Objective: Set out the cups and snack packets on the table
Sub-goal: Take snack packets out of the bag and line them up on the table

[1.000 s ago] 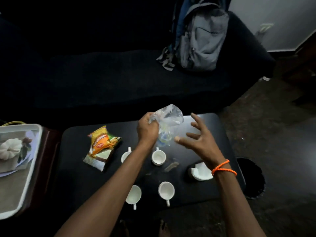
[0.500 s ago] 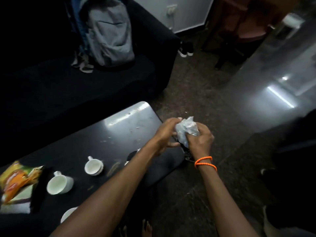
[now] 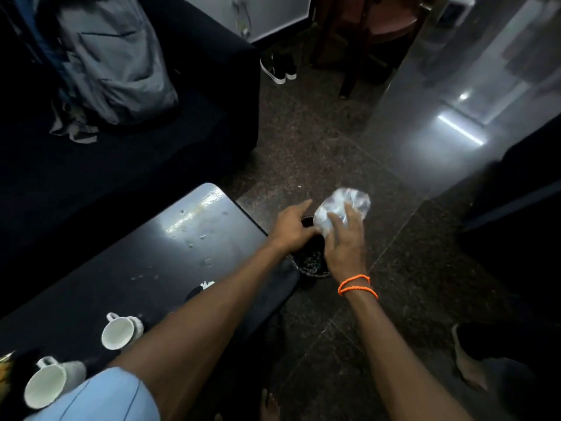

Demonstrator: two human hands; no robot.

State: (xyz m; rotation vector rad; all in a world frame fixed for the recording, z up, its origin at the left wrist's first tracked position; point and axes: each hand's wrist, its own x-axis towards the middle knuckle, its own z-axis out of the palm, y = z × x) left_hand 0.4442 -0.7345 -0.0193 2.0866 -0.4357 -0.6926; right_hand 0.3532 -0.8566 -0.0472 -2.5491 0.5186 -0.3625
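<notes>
My right hand point(image 3: 344, 241), with orange bands at the wrist, grips a crumpled clear plastic bag point(image 3: 343, 208) over a small black bin point(image 3: 312, 262) on the floor, just past the table's right end. My left hand point(image 3: 290, 224) rests beside the bag, fingers spread, its thumb side touching it. Two white cups point(image 3: 120, 331) point(image 3: 48, 382) lie tipped on the black table point(image 3: 188, 238) at lower left. An edge of a yellow snack packet point(image 3: 4, 364) shows at the left frame edge.
A dark sofa point(image 3: 136, 165) runs behind the table with a grey backpack point(image 3: 112, 65) on it. Shoes point(image 3: 277, 69) and a wooden chair point(image 3: 364, 41) stand further back on the speckled floor. My bare toes point(image 3: 268, 407) show at the bottom.
The view swung right from the table to the floor bin. The bag went from my left hand into both hands, and now my right hand holds it, lower over the bin.
</notes>
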